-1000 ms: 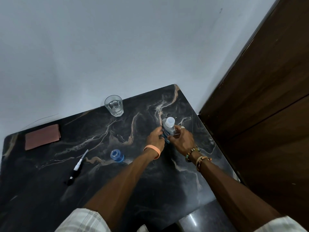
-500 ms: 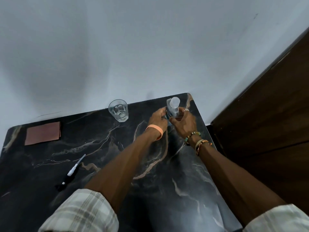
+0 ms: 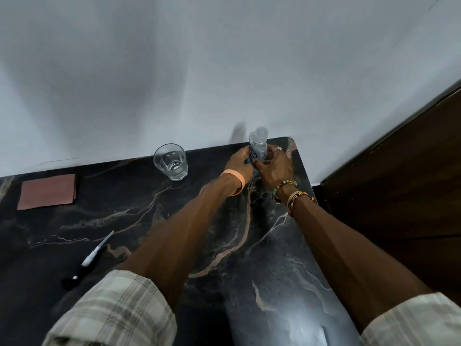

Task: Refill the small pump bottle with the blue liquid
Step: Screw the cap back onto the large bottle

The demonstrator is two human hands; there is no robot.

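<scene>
Capped bottle [image 3: 258,146], gripped between left hand [image 3: 240,162] and right hand [image 3: 274,167], has shifted farther away; likely being set aside, pouring finished.

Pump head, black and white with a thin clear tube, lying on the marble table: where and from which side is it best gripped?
Likely pinch the black-and-white pump head at its white collar from above, across its length: it lies flat on the marble table, and the clear tube looks flimsy.

Home corner: marble table [image 3: 274,283], wooden door [image 3: 399,196]
</scene>
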